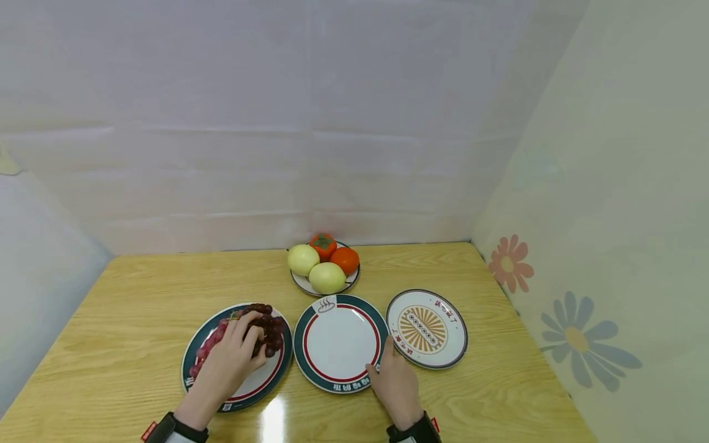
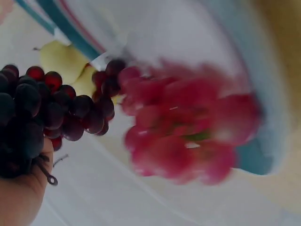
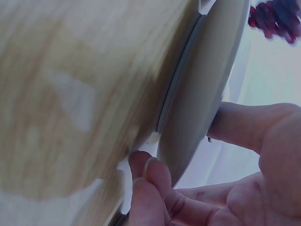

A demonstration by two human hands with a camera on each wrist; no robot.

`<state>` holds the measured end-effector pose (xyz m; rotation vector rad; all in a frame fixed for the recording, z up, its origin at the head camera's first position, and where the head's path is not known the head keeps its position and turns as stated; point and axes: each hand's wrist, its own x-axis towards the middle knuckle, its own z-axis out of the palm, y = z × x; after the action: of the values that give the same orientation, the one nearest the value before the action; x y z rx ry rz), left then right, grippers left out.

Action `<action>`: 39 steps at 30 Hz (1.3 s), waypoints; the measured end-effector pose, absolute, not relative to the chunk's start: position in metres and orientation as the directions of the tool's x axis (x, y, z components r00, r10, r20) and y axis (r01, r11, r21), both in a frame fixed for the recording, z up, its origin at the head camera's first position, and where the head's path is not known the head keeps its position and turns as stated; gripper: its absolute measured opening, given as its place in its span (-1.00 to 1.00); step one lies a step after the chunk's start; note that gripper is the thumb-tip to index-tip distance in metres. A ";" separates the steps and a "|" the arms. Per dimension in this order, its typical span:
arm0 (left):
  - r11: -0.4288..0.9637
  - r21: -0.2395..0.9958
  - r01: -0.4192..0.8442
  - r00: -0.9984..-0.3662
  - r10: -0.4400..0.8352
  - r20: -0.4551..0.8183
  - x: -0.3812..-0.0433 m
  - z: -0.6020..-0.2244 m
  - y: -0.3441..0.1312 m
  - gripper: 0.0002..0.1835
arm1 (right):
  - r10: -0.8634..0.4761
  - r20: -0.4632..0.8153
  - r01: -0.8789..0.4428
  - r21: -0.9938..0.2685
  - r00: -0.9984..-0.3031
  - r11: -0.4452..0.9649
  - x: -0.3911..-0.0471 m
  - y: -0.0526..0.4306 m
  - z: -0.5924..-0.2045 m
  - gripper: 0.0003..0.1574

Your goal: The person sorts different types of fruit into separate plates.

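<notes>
Okay, left hand point(image 1: 229, 357): grip is holding the dark grapes point(image 1: 272, 329), fingers curled over them, over the left plate point(image 1: 259, 383). Pink grapes point(image 1: 209, 346) lie on that plate, partly behind the hand in the head view. Left wrist cam shows what head doesn't: the dark bunch's bare stem point(image 2: 47, 173) by the hand, and the pink bunch much fuller, though blurred.

Right hand point(image 1: 396, 381): narrow grip on the near right rim of the middle plate point(image 1: 340, 344). Head only gives thumb and finger at the edge; right wrist cam shows the fingertips point(image 3: 157, 174) tucked under the rim, thumb on the other side. Can't tell if that plate is off the bench point(image 1: 509, 369).

Right plate point(image 1: 423, 329) sits just beside it. Fruit plate point(image 1: 303, 285) at the back carries two pears point(image 1: 327, 278) and two orange-red fruits point(image 1: 346, 261); right wrist cam misses those.
</notes>
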<state>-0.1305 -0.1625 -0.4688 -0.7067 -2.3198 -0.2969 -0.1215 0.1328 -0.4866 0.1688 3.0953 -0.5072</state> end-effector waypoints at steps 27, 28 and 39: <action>0.843 0.093 0.530 -0.752 0.417 0.510 -0.097 -0.473 -0.113 -0.57 | 0.118 -0.029 0.121 -0.294 -0.993 0.948 -0.123 0.132 -0.488 -0.05; 0.837 0.113 0.536 -0.768 0.427 0.478 -0.097 -0.476 -0.106 -0.60 | 0.118 -0.031 0.122 -0.296 -0.993 0.947 -0.123 0.132 -0.488 -0.05; 0.902 0.143 0.407 -0.893 0.360 0.270 -0.090 -0.494 -0.075 -0.65 | 0.103 -0.085 0.125 -0.313 -0.991 0.941 -0.128 0.134 -0.479 -0.13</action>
<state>-0.0898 -0.0750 -0.4943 -0.5797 -2.8298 -0.2873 -0.1276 0.1338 -0.4785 0.1785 3.0292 -0.4956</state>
